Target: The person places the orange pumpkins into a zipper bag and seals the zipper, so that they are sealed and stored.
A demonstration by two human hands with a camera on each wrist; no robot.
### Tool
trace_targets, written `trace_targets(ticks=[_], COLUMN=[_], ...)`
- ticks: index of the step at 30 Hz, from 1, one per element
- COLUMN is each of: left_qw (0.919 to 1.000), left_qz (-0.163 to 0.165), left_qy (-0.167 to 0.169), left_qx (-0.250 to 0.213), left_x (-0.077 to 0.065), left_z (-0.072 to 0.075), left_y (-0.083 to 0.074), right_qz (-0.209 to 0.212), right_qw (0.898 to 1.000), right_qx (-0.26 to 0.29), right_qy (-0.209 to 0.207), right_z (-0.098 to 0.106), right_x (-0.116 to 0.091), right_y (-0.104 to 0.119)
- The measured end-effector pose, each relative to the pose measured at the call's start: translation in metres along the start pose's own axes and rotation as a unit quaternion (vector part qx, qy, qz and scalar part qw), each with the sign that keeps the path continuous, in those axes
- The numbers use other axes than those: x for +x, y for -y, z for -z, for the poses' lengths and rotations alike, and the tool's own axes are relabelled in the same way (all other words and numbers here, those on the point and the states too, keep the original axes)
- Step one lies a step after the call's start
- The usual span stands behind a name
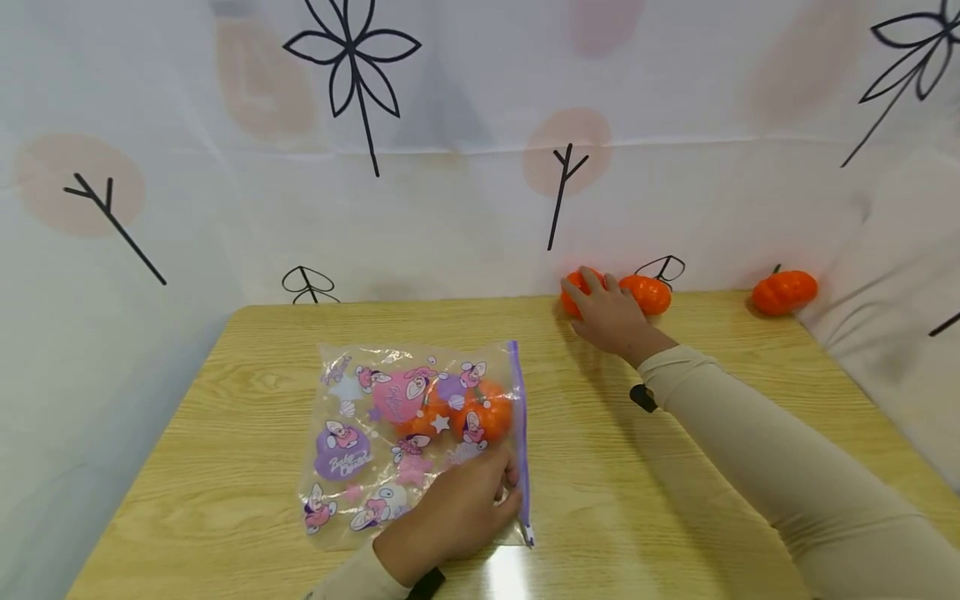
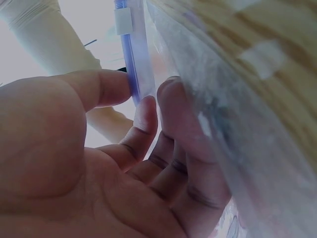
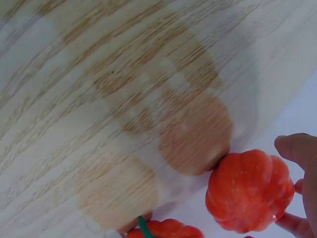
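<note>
A clear zip bag (image 1: 408,508) with pink and purple cartoon prints lies on the table, its purple zip edge (image 1: 522,442) facing right. Two orange toy pumpkins (image 1: 491,417) show through the plastic. My left hand (image 1: 468,504) pinches the bag near the zip's lower end; in the left wrist view, the thumb (image 2: 114,88) lies against the purple strip. At the back of the table my right hand (image 1: 607,318) reaches over an orange toy pumpkin (image 3: 250,191), fingers spread around it, with the thumb (image 3: 297,148) apart from it.
Just right of my right hand sits another toy pumpkin (image 1: 648,295); its green stem shows in the right wrist view. One more pumpkin (image 1: 784,293) stands at the far right corner. A printed white cloth (image 1: 450,225) hangs behind the wooden table (image 1: 225,467).
</note>
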State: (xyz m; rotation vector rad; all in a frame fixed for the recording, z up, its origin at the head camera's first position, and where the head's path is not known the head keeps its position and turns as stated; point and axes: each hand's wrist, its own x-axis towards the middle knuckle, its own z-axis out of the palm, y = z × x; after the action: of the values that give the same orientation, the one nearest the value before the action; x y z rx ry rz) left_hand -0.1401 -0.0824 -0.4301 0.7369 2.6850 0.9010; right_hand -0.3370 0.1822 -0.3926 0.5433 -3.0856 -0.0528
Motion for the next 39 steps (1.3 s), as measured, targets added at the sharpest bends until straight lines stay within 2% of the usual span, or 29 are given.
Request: trace_targets(ticks=[13,21,27,32,39], left_qw=[1.0000,1.0000,1.0000,1.0000,0.9999], left_qz=[0.004,0.001,0.004,0.002,-0.001], left_qy=[0.004,0.000,0.001,0.000,-0.006], left_qx=[0.002,0.009,0.006,0.008,0.016], left_x=[0.001,0.001,0.001,0.002,0.001], left_z=[0.001,0.000,-0.001,-0.002,-0.003], left_y=[-0.001,-0.001,-0.001,-0.002,-0.003], right_qz=[-0.013,-0.032,-0.037,-0.045,-0.044], right_qw=[0.999,0.999,0.998,0.998,0.995], right_qx=[0.011,0.032,0.030,0.029,0.077], right_qy=[-0.042,-0.027,-0.033,-0.031,-0.045], right_z=[-0.004,-0.001,-0.003,-0.005,-0.007], right_x=[0.005,0.002,0.000,-0.004,-0.020], right_y=[-0.004,-0.004,-0.004,-0.006,-0.005])
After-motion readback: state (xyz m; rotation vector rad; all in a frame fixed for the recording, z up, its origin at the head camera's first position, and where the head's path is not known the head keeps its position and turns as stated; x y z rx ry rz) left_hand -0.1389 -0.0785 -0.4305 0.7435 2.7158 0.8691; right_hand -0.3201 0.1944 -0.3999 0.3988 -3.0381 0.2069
